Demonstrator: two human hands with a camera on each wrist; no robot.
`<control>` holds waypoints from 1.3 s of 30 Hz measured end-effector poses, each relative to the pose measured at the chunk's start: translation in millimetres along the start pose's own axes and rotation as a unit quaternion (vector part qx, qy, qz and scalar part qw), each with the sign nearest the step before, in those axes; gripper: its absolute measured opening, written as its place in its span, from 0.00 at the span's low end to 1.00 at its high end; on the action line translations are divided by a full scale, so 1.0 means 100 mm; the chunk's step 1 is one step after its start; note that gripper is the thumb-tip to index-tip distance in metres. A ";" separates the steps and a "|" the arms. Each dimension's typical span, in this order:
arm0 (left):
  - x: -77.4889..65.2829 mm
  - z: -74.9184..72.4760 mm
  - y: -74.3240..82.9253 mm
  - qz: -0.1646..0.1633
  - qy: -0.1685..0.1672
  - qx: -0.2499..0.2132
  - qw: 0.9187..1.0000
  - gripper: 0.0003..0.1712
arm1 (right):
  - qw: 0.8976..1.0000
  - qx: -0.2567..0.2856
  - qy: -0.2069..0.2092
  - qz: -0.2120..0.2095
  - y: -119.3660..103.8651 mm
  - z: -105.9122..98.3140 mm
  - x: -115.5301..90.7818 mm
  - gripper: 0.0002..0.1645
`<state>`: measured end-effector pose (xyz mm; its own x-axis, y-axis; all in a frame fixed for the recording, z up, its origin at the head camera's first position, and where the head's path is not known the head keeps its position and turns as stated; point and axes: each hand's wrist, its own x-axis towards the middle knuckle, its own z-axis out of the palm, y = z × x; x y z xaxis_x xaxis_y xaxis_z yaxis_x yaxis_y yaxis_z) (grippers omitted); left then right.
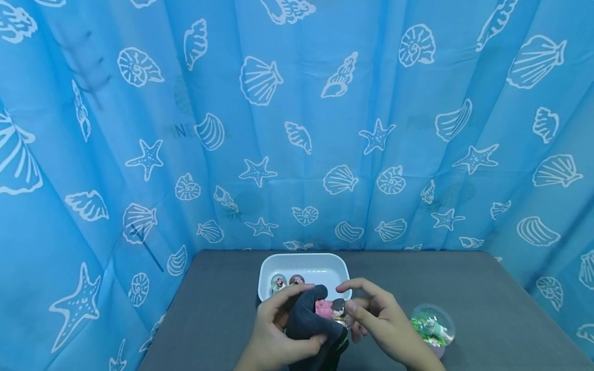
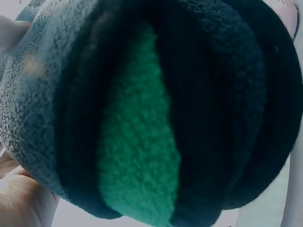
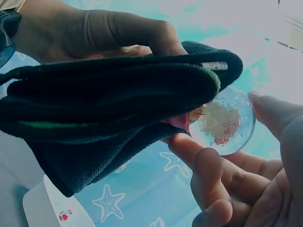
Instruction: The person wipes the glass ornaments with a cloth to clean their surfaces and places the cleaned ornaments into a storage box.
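Observation:
My left hand (image 1: 269, 332) grips a folded dark grey cloth (image 1: 303, 319), thumb on the near side. Part of the cloth shows green in the left wrist view (image 2: 139, 132). Wrapped in its fold is a snow globe (image 3: 225, 120), whose pink base (image 1: 324, 308) shows partly; the rest is covered. In the right wrist view the clear ball sticks out of the cloth, with pale and reddish bits inside. My right hand (image 1: 387, 322) holds that ball between its thumb and curled fingers.
Behind the hands stands a white tray (image 1: 345, 273) with two small snow globes (image 1: 278, 282) at its left. Another snow globe (image 1: 432, 327) with green contents and a purplish base stands right of my right hand. A blue shell-print curtain (image 1: 301, 154) hangs behind the grey table (image 1: 213, 309).

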<state>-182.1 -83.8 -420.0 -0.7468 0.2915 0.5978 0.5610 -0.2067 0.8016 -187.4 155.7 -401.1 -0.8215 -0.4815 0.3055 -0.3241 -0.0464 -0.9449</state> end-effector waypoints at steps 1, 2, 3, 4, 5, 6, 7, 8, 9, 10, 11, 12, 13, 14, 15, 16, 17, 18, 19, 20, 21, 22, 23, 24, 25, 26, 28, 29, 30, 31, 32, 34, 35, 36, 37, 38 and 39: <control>0.00 0.00 0.00 0.002 -0.001 0.002 1.000 0.38 | 1.000 0.012 -0.006 0.005 0.01 0.00 0.00 0.18; 0.00 0.01 -0.01 0.003 -0.001 0.004 1.000 0.38 | 1.000 0.022 -0.012 0.004 0.01 0.00 0.01 0.18; 0.00 0.01 -0.01 0.004 0.000 0.005 1.000 0.39 | 0.999 0.031 -0.018 0.003 0.02 0.00 0.01 0.18; -0.01 0.01 -0.01 0.006 0.000 0.008 1.000 0.38 | 0.999 0.036 -0.023 0.002 0.03 0.00 0.01 0.18; -0.01 0.01 -0.02 0.007 0.001 0.010 1.000 0.38 | 0.999 0.040 -0.030 -0.004 0.04 0.00 0.01 0.19; -0.01 0.01 -0.02 0.009 0.003 0.010 1.000 0.38 | 0.998 0.043 -0.035 -0.007 0.04 0.00 0.02 0.19; -0.01 0.02 -0.03 0.013 0.004 0.012 1.000 0.39 | 0.998 0.044 -0.039 -0.009 0.05 0.00 0.02 0.19; -0.01 0.02 -0.03 0.016 0.006 0.013 1.000 0.39 | 0.998 0.044 -0.043 -0.013 0.05 -0.01 0.02 0.19; -0.01 0.02 -0.04 0.020 0.007 0.012 1.000 0.39 | 0.998 0.045 -0.046 -0.017 0.05 -0.01 0.01 0.20; -0.01 0.02 -0.04 0.025 0.008 0.013 1.000 0.39 | 0.998 0.042 -0.049 -0.021 0.05 -0.01 0.01 0.20; -0.01 0.02 -0.05 0.028 0.009 0.012 0.999 0.39 | 0.998 0.039 -0.051 -0.026 0.04 -0.01 0.01 0.20; -0.01 0.03 -0.05 0.031 0.011 0.012 0.999 0.39 | 0.998 0.032 -0.051 -0.028 0.04 -0.01 0.01 0.20; -0.01 0.03 -0.06 0.031 0.013 0.010 0.999 0.39 | 0.998 0.023 -0.051 -0.028 0.02 -0.02 0.01 0.20; -0.01 0.03 -0.06 0.029 0.014 0.006 0.999 0.39 | 0.998 0.013 -0.050 -0.026 0.01 -0.02 0.00 0.20; -0.01 0.03 -0.06 0.030 0.016 0.005 0.999 0.39 | 0.999 0.002 -0.049 -0.021 0.00 -0.02 0.00 0.21; -0.01 0.03 -0.07 0.030 0.019 0.003 0.999 0.39 | 0.999 -0.009 -0.048 -0.013 -0.02 -0.03 -0.01 0.21; -0.01 0.03 -0.07 0.031 0.021 0.003 0.999 0.39 | 0.999 -0.019 -0.045 -0.006 -0.03 -0.03 -0.01 0.21; -0.01 0.03 -0.07 0.030 0.025 0.002 0.999 0.39 | 0.999 -0.027 -0.042 0.000 -0.04 -0.03 -0.02 0.21; -0.01 0.03 -0.07 0.033 0.028 0.003 0.999 0.40 | 0.999 -0.034 -0.039 0.006 -0.05 -0.03 -0.03 0.21; -0.01 0.02 -0.07 0.034 0.032 0.004 0.999 0.40 | 0.998 -0.046 -0.032 0.006 -0.05 -0.03 -0.03 0.21; -0.01 0.02 -0.07 0.034 0.037 0.006 0.999 0.40 | 0.998 -0.059 -0.023 0.003 -0.05 -0.02 -0.04 0.22; -0.01 0.01 -0.06 0.031 0.041 0.007 0.999 0.40 | 0.997 -0.071 -0.014 -0.004 -0.06 -0.02 -0.04 0.23; -0.01 0.01 -0.05 0.026 0.045 0.007 0.999 0.40 | 0.996 -0.083 -0.006 -0.016 -0.05 -0.01 -0.05 0.24; -0.01 0.00 -0.04 0.019 0.047 0.006 0.999 0.40 | 0.995 -0.093 0.002 -0.026 -0.05 0.00 -0.05 0.26; -0.01 0.00 -0.03 0.017 0.048 0.006 0.999 0.39 | 0.994 -0.103 0.009 -0.037 -0.05 0.01 -0.05 0.27; -0.01 -0.01 -0.02 0.010 0.049 0.005 0.999 0.39 | 0.993 -0.111 0.015 -0.047 -0.05 0.01 -0.05 0.29; -0.01 -0.01 -0.01 0.002 0.048 0.003 0.999 0.39 | 0.992 -0.110 0.017 -0.064 -0.04 0.02 -0.05 0.31; -0.01 -0.01 0.00 0.000 0.048 0.003 0.999 0.38 | 0.992 -0.108 0.017 -0.069 -0.04 0.02 -0.05 0.31; -0.01 -0.01 0.00 0.000 0.047 0.003 0.999 0.38 | 0.992 -0.105 0.018 -0.070 -0.04 0.03 -0.05 0.30; -0.01 -0.01 0.00 -0.002 0.046 0.002 0.999 0.38 | 0.991 -0.105 0.018 -0.075 -0.04 0.03 -0.05 0.30; -0.01 -0.01 0.00 -0.001 0.046 0.000 0.999 0.38 | 0.992 -0.104 0.018 -0.076 -0.03 0.03 -0.05 0.30; -0.01 -0.02 0.00 -0.002 0.045 -0.001 0.999 0.38 | 0.992 -0.104 0.018 -0.075 -0.03 0.03 -0.05 0.29; -0.01 -0.02 0.00 -0.002 0.045 -0.001 0.999 0.38 | 0.991 -0.105 0.019 -0.075 -0.03 0.03 -0.05 0.28; -0.01 -0.02 0.00 0.000 0.044 0.000 0.999 0.38 | 0.991 -0.109 0.020 -0.074 -0.03 0.03 -0.05 0.28; -0.01 -0.02 0.00 0.002 0.042 0.001 0.999 0.38 | 0.991 -0.113 0.021 -0.074 -0.03 0.03 -0.05 0.28; -0.01 -0.03 0.00 0.007 0.041 0.005 0.999 0.39 | 0.990 -0.116 0.023 -0.074 -0.03 0.03 -0.05 0.28; -0.01 -0.03 -0.01 0.011 0.039 0.008 0.999 0.39 | 0.990 -0.120 0.024 -0.075 -0.02 0.03 -0.05 0.28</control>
<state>-182.6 -86.6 -421.3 -0.7599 0.2132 0.6141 0.5824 -0.1962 0.7888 -181.1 155.6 -400.7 -0.7759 -0.4421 0.4501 -0.5407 0.0983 -0.8354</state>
